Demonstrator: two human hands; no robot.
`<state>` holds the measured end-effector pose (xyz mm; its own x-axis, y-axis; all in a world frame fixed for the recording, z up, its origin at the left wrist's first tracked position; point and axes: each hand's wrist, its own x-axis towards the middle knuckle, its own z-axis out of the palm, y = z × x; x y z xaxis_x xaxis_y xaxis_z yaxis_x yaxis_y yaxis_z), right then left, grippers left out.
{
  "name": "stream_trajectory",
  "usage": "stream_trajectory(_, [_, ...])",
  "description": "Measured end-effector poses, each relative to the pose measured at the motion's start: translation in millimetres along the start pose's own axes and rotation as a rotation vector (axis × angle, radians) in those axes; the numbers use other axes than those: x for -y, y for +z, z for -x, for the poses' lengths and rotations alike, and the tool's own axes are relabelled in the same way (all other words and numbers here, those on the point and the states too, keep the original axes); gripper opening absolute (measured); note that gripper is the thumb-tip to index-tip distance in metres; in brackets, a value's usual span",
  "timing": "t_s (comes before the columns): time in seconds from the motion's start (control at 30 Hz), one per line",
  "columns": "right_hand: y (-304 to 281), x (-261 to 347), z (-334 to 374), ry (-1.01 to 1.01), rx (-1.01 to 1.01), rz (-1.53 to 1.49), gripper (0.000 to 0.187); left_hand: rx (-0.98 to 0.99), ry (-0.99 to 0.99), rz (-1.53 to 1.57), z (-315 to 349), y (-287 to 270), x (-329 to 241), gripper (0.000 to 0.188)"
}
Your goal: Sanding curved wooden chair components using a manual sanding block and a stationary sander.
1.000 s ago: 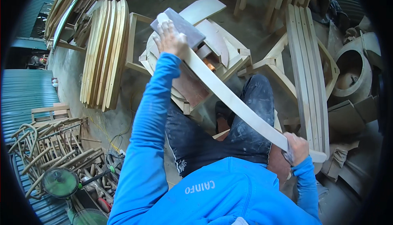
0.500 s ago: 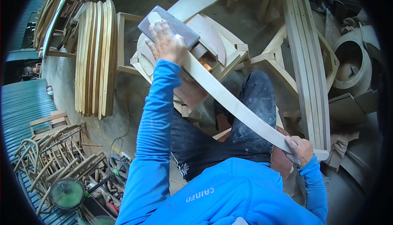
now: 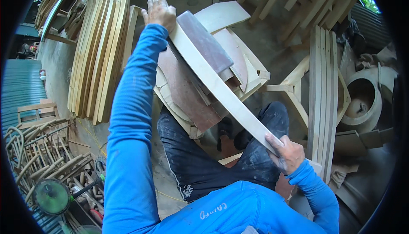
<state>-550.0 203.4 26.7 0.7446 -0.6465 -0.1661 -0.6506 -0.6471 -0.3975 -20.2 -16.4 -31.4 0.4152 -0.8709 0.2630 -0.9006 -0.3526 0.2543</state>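
A long, pale, curved wooden slat (image 3: 215, 80) runs diagonally from the far left to my right side. My left hand (image 3: 160, 13) is closed round its far part, with the rounded tip sticking out past the fingers. Nearer my body, my right hand (image 3: 289, 154) grips the other end, thumb along the top. The slat lies alongside a grey rectangular slab (image 3: 206, 40), which it partly covers or touches; I cannot tell which. Under them is a low wooden stand (image 3: 164, 85) with brownish boards (image 3: 191, 104) on it.
Several curved slats (image 3: 98, 55) stand stacked at the left. Another stack (image 3: 320, 93) leans on a wooden frame (image 3: 292, 85) at the right, beside a round drum-like housing (image 3: 362, 99). A green fan (image 3: 51, 195) and piled wooden parts (image 3: 47, 153) are at the lower left.
The slat has shifted toward the far left, off the top of the grey slab to its left side. My left hand has gone farther out, and my right hand has moved left and slightly up.
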Motion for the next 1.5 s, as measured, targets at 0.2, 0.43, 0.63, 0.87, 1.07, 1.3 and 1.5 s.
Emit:
stream_trajectory(0.2, [1, 28, -75, 0.022, -0.006, 0.060, 0.080, -0.030, -0.114, -0.034, -58, 4, 26, 0.069])
stream_trajectory(0.43, [2, 51, -158, 0.029, -0.031, 0.028, 0.086, -0.051, -0.265, -0.094, -26, -8, 1, 0.075])
stream_trajectory(0.63, [8, 40, -189, 0.032, -0.099, 0.062, 0.088, -0.016, -0.332, 0.005, 56, -19, -68, 0.076])
stream_trajectory(0.87, [7, 22, -38, 0.017, 0.015, -0.046, 0.084, 0.061, -0.330, -0.013, 153, -31, -102, 0.077])
stream_trajectory(1.07, [13, -32, 116, -0.021, -0.066, -0.021, 0.090, 0.089, -0.248, -0.018, 189, -35, -133, 0.077])
stream_trajectory(1.3, [17, -14, 50, -0.020, -0.125, -0.061, 0.083, -0.039, -0.169, -0.032, 113, -5, -101, 0.074])
stream_trajectory(1.5, [13, 19, -60, -0.003, -0.139, -0.051, 0.082, -0.076, -0.192, -0.088, 1, 7, -21, 0.069])
